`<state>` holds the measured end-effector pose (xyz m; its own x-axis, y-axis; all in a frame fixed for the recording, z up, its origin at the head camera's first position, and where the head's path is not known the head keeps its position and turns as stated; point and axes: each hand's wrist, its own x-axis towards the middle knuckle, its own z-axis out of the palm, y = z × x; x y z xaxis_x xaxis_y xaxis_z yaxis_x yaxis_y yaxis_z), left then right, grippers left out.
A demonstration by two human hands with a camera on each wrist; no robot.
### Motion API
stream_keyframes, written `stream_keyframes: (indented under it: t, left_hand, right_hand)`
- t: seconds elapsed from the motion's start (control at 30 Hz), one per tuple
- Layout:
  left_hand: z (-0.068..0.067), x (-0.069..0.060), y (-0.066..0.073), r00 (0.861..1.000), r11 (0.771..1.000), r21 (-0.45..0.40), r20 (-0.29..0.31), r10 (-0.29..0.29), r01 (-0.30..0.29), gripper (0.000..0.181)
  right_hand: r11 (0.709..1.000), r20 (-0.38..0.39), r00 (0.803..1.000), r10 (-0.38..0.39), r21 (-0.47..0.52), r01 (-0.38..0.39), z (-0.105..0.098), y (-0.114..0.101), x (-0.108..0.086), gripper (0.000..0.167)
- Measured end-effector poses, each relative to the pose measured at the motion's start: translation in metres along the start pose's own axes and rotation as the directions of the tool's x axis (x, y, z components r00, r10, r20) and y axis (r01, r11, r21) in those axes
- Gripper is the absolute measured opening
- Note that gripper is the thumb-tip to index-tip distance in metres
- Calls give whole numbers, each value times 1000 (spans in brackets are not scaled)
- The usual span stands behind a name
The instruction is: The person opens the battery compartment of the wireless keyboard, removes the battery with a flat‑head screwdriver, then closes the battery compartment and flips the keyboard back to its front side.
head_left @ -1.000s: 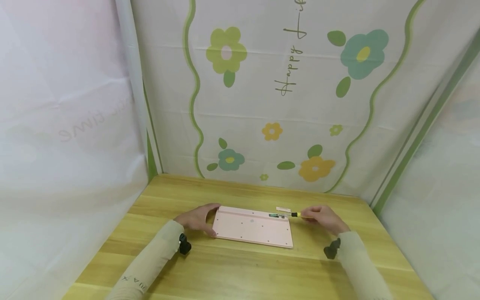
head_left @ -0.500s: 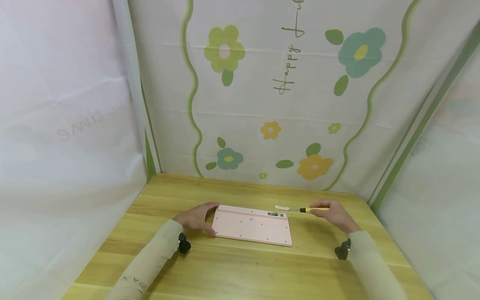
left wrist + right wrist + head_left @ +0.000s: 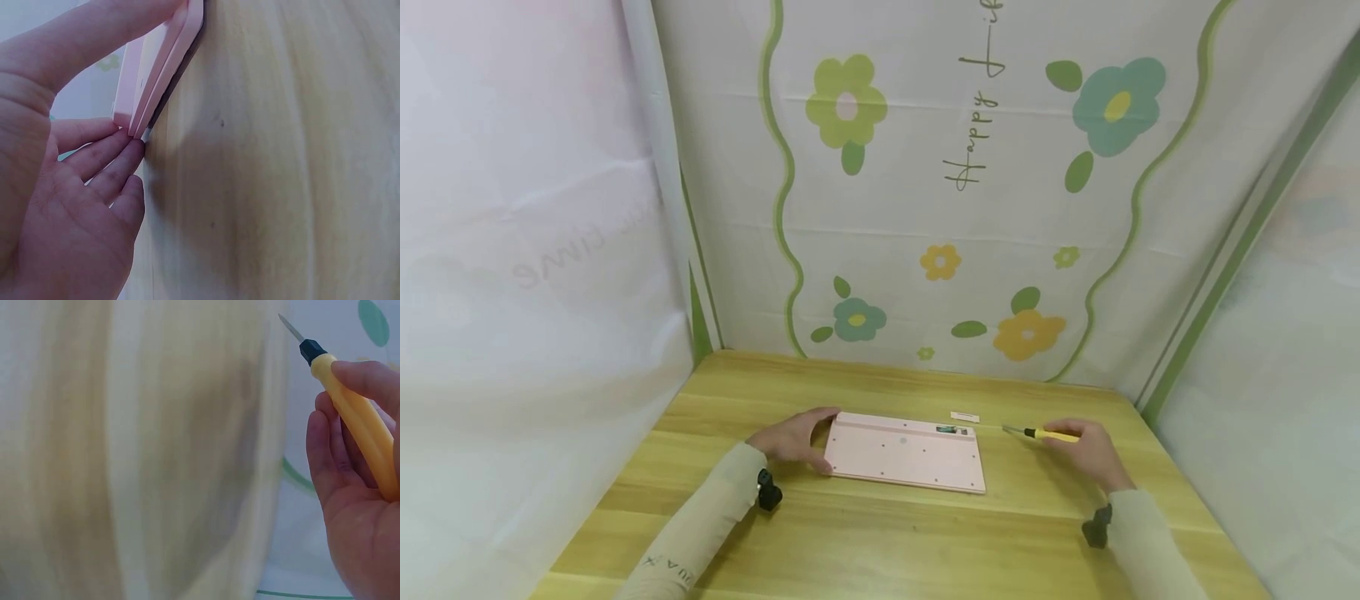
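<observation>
A pink keyboard [image 3: 902, 458] lies on the wooden table with its screw-dotted underside up. Near its far right corner is an uncovered battery compartment [image 3: 947, 429] with something green inside. My left hand [image 3: 790, 437] grips the keyboard's left end, thumb at the near corner and fingers at the far one; in the left wrist view the fingertips [image 3: 134, 147] touch its edge. To the right of the keyboard, my right hand [image 3: 1086, 450] holds a yellow-handled screwdriver [image 3: 1052, 435] above the table. Its metal tip points left, apart from the keyboard.
A small pale pink cover [image 3: 965, 417] lies just behind the keyboard's far right corner. The wooden table [image 3: 880, 542] meets a flowered curtain [image 3: 895, 208] at the back, with white fabric on both sides.
The screwdriver tip was over the battery compartment; my right hand has drawn it away to the right, past the small cover. My left hand and the keyboard stay in place.
</observation>
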<state>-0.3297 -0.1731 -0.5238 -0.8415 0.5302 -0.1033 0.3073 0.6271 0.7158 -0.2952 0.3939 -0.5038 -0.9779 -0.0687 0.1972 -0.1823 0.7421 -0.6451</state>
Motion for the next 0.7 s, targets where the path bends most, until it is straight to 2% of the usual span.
stream_keyframes:
  t: [0.3, 0.7]
  left_hand:
    - [-1, -2, 1, 1000, 1000, -2, 2, -5, 5, 116]
    - [-2, -1, 1, 1000, 1000, 6, 10, 0, 0, 118]
  right_hand:
    - [998, -24, 999, -22, -61, 21, 5, 13, 2, 23]
    - [987, 79, 996, -39, -152, 51, 5, 24, 6, 14]
